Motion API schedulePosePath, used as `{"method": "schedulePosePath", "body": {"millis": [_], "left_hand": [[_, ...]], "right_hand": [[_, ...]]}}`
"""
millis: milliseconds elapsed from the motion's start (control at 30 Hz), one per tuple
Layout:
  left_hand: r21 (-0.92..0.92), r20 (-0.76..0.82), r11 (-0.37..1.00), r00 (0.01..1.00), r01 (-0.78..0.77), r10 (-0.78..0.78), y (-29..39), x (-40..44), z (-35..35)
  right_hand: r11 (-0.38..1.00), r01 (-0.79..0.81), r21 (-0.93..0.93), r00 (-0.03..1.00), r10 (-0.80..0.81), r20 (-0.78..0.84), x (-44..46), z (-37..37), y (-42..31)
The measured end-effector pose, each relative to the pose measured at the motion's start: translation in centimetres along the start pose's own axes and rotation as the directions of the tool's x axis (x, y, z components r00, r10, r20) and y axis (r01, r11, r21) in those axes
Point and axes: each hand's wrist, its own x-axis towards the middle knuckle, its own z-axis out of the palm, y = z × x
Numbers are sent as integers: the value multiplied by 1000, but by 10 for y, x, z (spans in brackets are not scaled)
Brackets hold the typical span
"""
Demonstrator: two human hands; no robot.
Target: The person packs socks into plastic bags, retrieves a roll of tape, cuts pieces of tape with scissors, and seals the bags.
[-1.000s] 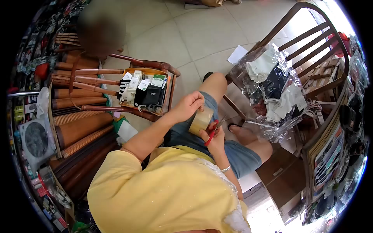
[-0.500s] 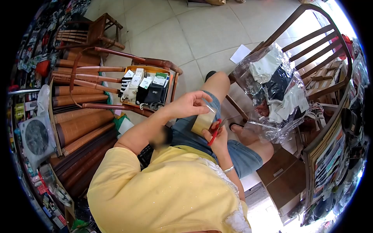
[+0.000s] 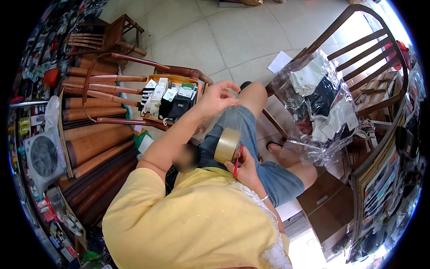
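Note:
My right hand (image 3: 247, 169), with a silver bangle at its wrist, grips a wide roll of clear, yellowish packing tape (image 3: 227, 144) over my lap. Red-handled scissors (image 3: 237, 162) are held in the same hand, against the roll's side; their blades are hidden. My left hand (image 3: 218, 97) is raised ahead of the roll, above my knee. Its index finger stretches forward, apart from the thumb and the other bent fingers. I cannot make out any strip of tape on its fingertips.
At left, a bamboo chair (image 3: 134, 80) carries a yellow box (image 3: 179, 80) of tagged socks. A wooden chair (image 3: 358, 58) at right bears a clear plastic bag (image 3: 309, 107) of white and dark socks. Rolled mats (image 3: 98, 145) lie left; a cardboard box (image 3: 324, 201) stands right.
My left hand has come away from the tape roll, moving forward and slightly left. My right hand has drawn the roll and scissors back a little, and the roll has turned more upright.

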Motion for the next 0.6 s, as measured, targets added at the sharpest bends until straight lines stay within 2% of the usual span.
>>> {"method": "schedulePosePath", "body": {"millis": [33, 100, 133, 200, 233, 267, 300, 333, 400, 433, 500, 567, 600], "left_hand": [[-1, -2, 1000, 1000, 1, -1, 6, 0, 0], [0, 182, 998, 981, 62, -61, 18, 2, 0], [2, 181, 998, 982, 60, -60, 21, 1, 0], [-47, 300, 994, 950, 103, -84, 26, -3, 1], [-46, 303, 994, 949, 104, -85, 30, -7, 2], [-27, 320, 997, 946, 67, -55, 35, -13, 3], [-9, 336, 999, 941, 31, -26, 39, -20, 4], [-9, 338, 999, 941, 32, -27, 43, -27, 4], [23, 363, 999, 930, 46, -52, 48, -40, 5], [27, 364, 999, 930, 44, -51, 47, -46, 7], [-67, 383, 996, 923, 51, -22, 44, -59, 13], [-67, 382, 997, 924, 24, 3, 45, -68, 17], [-7, 345, 1000, 938, -26, 27, 49, -72, 18]], "right_hand": [[1000, -1, 0, 1000, 1, 2, -2, 0, 0], [992, -32, 119, 999, 34, -13, -3, 0, -3], [992, -30, 119, 999, 32, -12, -4, -1, -6], [994, -53, -94, 998, 55, 13, -10, -10, -18], [994, -54, -93, 998, 55, 10, -13, -16, -25], [937, 41, -347, 999, -38, 15, -17, -22, -32], [807, 127, -577, 991, -125, 44, -21, -28, -39], [807, 126, -577, 991, -124, 42, -25, -33, -46], [630, 238, -739, 964, -245, 101, -27, -42, -58], [631, 239, -738, 963, -249, 100, -27, -46, -61], [543, 320, -776, 929, -339, 146, -28, -53, -63], [555, 316, -769, 930, -342, 134, -29, -57, -57], [551, 284, -785, 933, -348, 94, -29, -56, -60]]}}
